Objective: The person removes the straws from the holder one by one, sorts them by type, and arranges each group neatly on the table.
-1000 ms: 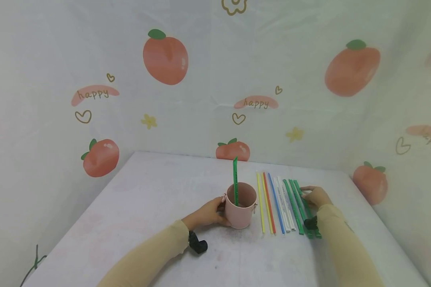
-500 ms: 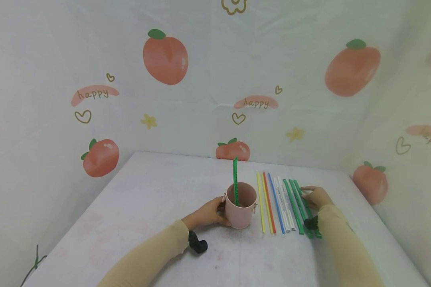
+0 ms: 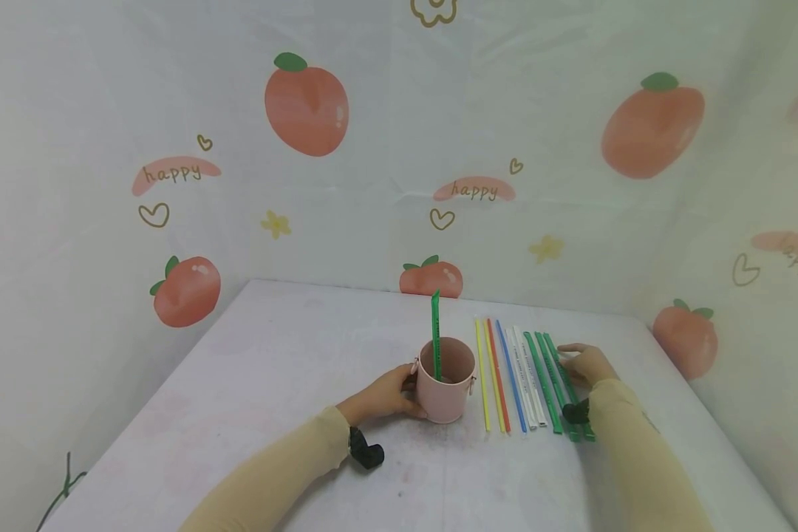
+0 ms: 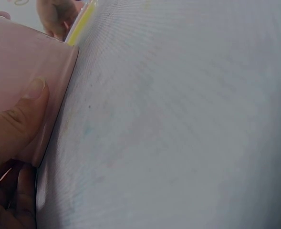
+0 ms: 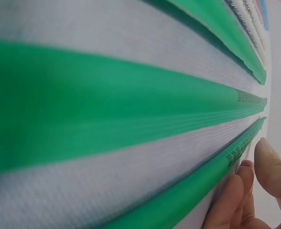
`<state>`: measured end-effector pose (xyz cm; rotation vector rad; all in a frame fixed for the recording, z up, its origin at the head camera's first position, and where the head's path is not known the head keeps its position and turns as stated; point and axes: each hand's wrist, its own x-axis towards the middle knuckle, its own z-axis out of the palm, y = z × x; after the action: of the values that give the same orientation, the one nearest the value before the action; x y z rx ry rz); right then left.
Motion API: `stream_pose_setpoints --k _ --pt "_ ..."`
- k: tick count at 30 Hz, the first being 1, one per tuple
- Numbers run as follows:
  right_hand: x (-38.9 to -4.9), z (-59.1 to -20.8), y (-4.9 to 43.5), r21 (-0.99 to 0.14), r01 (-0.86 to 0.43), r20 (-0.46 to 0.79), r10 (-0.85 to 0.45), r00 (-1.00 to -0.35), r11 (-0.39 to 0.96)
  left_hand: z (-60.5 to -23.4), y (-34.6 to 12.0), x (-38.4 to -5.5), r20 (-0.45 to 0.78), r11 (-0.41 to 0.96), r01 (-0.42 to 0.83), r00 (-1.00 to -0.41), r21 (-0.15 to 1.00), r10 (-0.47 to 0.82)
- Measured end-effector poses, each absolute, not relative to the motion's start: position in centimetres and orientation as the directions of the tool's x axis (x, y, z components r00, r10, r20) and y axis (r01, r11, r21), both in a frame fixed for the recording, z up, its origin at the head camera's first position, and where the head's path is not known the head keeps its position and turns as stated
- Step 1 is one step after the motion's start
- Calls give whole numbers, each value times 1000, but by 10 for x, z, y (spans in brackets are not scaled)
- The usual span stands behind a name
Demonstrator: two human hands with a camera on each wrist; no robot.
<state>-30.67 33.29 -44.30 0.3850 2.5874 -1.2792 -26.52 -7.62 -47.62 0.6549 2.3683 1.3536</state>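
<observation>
A small pink bucket (image 3: 444, 403) with ring handles stands upright on the table. One green wrapped straw (image 3: 436, 336) leans up out of it. My left hand (image 3: 387, 393) grips the bucket's left side, its thumb (image 4: 28, 112) pressed along the wall in the left wrist view and the fingers going round behind. My right hand (image 3: 588, 364) rests at the far right of a row of straws, beside the outermost green straw (image 5: 197, 191). In the right wrist view its thumb and fingers are spread apart, with nothing held between them; the fingertips lie close along that straw.
Between the bucket and my right hand lie yellow straws (image 3: 482, 377), a red straw (image 3: 499, 377), a blue straw (image 3: 512, 377), white wrapped straws (image 3: 532, 384) and three green ones, roughly parallel. A patterned cloth (image 3: 372, 222) hangs behind the white table (image 3: 292, 347).
</observation>
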Motion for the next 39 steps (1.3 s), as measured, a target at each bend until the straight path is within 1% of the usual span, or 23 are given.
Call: stream_pose_setpoints --k 4,11,14,18,26,35,39 --pt "-309 -442 333 -740 343 -324 140 -935 578 -476 -76 -266 -55 446 236 -835 863 547" --pt "-310 -435 328 -699 312 -298 135 -945 643 -475 -76 -265 -51 443 238 -835 864 548" --pt "-311 -430 322 -733 295 -290 111 -951 612 -476 -76 -265 -50 441 237 -835 866 548" --pt "-310 -416 308 -798 271 -278 70 -958 539 -478 -76 -266 -53 444 235 -836 864 546" --pt "-311 -393 274 -877 163 -208 -51 -977 453 -479 -76 -267 -56 432 218 -842 875 537" --pt "-310 -376 232 -932 -13 -52 -168 -984 363 -478 -77 -267 -50 430 232 -833 872 551" --pt "-308 -373 214 -953 -71 7 -213 -977 295 -478 -77 -268 -46 435 242 -831 867 554"
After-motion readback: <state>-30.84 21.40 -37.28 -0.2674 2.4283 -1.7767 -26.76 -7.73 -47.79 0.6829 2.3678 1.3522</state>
